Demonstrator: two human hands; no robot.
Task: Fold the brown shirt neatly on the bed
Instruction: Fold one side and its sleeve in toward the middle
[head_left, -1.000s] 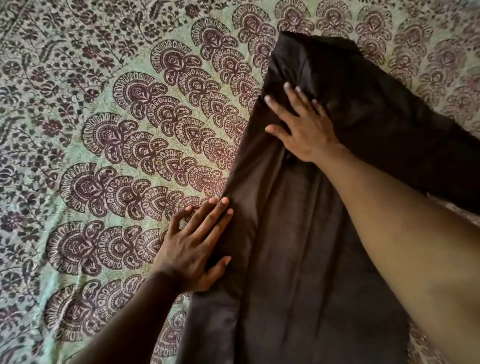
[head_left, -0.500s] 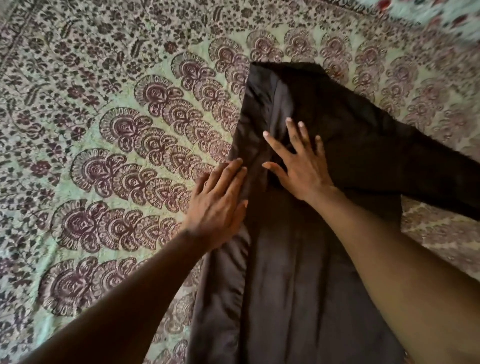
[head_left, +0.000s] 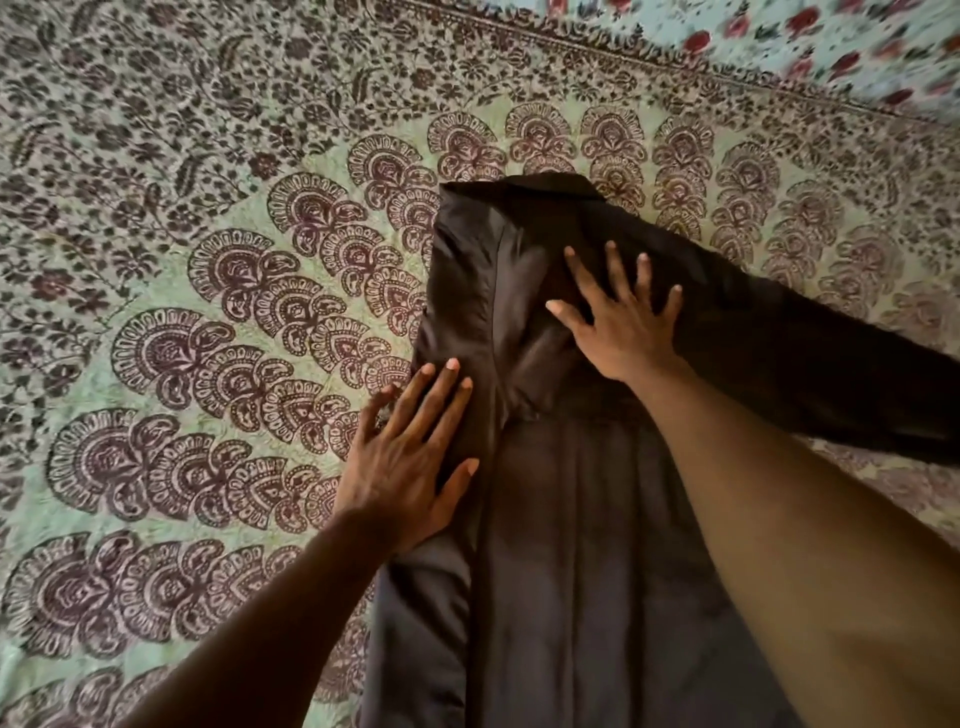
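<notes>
The brown shirt (head_left: 566, 545) lies flat on the bed, its left side folded inward into a long strip and one sleeve stretching out to the right (head_left: 831, 374). My left hand (head_left: 410, 467) rests flat on the shirt's folded left edge, fingers straight, partly over the bedspread. My right hand (head_left: 618, 317) presses flat with spread fingers on the upper part of the shirt, near the shoulder and collar. My right forearm covers part of the shirt's right side.
The bed is covered by a green bedspread (head_left: 208, 312) with a maroon paisley pattern. A light floral cloth with red flowers (head_left: 831, 41) shows at the top right corner.
My left hand has slid up along the folded left edge toward the shoulder. My right hand stays flat on the upper shirt. The view has tilted, showing more of the bed's far side.
</notes>
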